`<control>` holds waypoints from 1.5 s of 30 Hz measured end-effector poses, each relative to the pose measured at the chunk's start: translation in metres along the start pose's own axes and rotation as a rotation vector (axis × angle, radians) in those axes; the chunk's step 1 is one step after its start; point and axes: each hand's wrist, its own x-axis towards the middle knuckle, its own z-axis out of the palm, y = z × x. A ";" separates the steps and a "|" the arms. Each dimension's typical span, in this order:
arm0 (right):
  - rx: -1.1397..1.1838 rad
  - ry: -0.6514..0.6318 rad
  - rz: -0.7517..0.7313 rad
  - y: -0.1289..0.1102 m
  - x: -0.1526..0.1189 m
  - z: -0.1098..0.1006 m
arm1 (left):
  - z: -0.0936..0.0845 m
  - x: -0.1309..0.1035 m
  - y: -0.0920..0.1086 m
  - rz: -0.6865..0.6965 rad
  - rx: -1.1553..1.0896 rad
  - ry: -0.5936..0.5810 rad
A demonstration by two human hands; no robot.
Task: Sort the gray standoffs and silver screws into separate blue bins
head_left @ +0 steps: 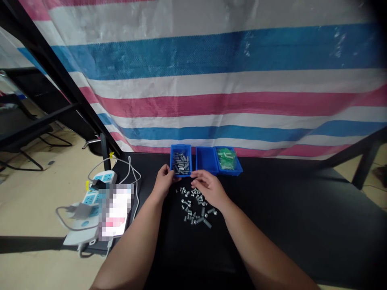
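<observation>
My left hand (pixel 164 182) is closed on the front left corner of a blue plastic bin (pixel 181 147). Inside that bin lie many grey metal cylindrical pieces (pixel 181 166). By its front right corner is my right hand (pixel 209 186), fingers stretched and apart, with nothing visible in it; whether the fingertips touch the bin I cannot tell. On the black tabletop below both hands are scattered short screws (pixel 190 215) with shiny heads, along with a few grey cylindrical pieces (pixel 207 223). Part of the scatter is hidden by my right hand.
Right of the held bin stand an empty blue bin (pixel 207 159) and another blue bin (pixel 238 167) containing a green plastic bag (pixel 226 159). A white power strip (pixel 102 177), cables and a blurred bright phone-like screen (pixel 116 213) lie at left. A striped sheet (pixel 211 104) hangs behind.
</observation>
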 end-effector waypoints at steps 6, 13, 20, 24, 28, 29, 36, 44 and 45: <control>-0.546 -0.276 -0.055 -0.023 -0.008 -0.042 | -0.001 0.001 -0.003 0.006 0.006 0.004; -0.642 -0.642 0.065 -0.031 -0.018 -0.063 | -0.002 0.001 -0.003 0.002 -0.006 -0.007; -0.773 -0.648 0.021 -0.027 -0.022 -0.043 | -0.002 0.001 -0.002 0.008 -0.014 -0.020; -0.822 -0.615 0.014 -0.028 -0.023 -0.039 | -0.002 0.001 -0.002 0.010 -0.006 -0.024; -0.862 -0.527 -0.003 -0.030 -0.024 -0.032 | -0.002 0.001 -0.002 0.008 0.001 -0.013; -0.866 -0.510 -0.006 -0.031 -0.024 -0.030 | -0.002 0.001 -0.002 0.009 0.002 -0.015; -0.989 -0.392 -0.002 -0.032 -0.024 -0.016 | -0.001 0.001 -0.001 0.003 -0.003 -0.005; -1.081 -0.336 0.074 -0.028 -0.026 0.002 | -0.001 0.001 -0.002 0.011 -0.008 -0.023; -1.082 -0.338 0.077 -0.028 -0.026 0.002 | -0.001 0.001 -0.002 0.012 -0.009 -0.021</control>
